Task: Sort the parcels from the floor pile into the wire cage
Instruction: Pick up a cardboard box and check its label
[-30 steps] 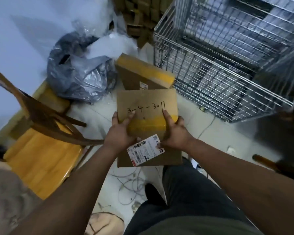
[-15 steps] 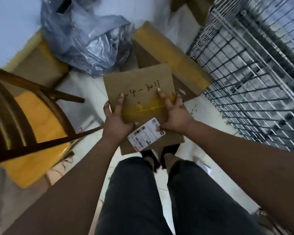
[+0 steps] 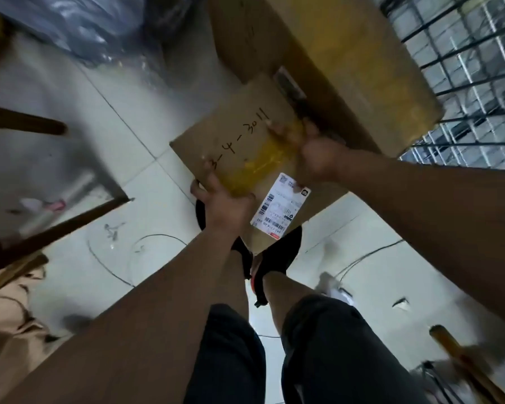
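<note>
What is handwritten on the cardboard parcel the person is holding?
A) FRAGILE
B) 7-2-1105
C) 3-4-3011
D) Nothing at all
C: black marker on the parcel, gripped by the left hand and right hand, reads 3-4-3011 beside the yellow tape.

large box (image 3: 333, 62) blocking wire cage (image 3: 473, 83), open floor (image 3: 79, 103) left

Flat parcel (image 3: 239, 141) now askew, closer against the large box (image 3: 347, 53).

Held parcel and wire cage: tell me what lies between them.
In the head view, a bigger cardboard box sits between the parcel and the cage.
</note>
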Demonstrator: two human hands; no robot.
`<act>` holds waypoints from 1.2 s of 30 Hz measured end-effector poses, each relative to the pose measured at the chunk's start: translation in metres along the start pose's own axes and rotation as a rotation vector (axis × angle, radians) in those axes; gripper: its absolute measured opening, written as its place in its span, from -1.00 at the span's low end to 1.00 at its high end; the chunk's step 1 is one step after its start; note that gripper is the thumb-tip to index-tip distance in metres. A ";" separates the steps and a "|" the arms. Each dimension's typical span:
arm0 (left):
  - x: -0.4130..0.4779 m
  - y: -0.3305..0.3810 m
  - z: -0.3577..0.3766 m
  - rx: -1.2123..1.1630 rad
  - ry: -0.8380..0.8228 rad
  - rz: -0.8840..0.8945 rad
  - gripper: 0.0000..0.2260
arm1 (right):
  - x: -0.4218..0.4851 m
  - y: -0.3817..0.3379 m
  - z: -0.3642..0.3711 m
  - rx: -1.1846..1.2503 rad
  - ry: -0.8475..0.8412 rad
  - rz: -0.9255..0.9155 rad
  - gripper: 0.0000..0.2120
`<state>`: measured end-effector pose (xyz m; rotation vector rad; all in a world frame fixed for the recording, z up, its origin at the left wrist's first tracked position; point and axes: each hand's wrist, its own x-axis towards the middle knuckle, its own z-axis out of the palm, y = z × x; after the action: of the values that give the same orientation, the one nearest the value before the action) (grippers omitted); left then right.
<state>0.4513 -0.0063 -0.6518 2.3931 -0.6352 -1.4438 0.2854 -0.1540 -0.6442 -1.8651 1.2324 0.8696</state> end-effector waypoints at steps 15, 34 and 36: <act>0.048 -0.009 0.045 0.111 -0.117 -0.080 -0.02 | 0.033 0.007 0.055 0.003 0.187 0.087 -0.03; -0.107 0.142 -0.180 0.613 0.061 0.147 -0.26 | -0.163 -0.172 -0.148 -0.147 0.146 -0.121 -0.14; -0.138 0.155 -0.200 0.588 0.097 0.129 -0.25 | -0.192 -0.183 -0.166 -0.227 0.144 -0.176 -0.14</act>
<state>0.5374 -0.0700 -0.3843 2.7514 -1.3129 -1.1951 0.4206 -0.1580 -0.3627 -2.2144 1.0686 0.8173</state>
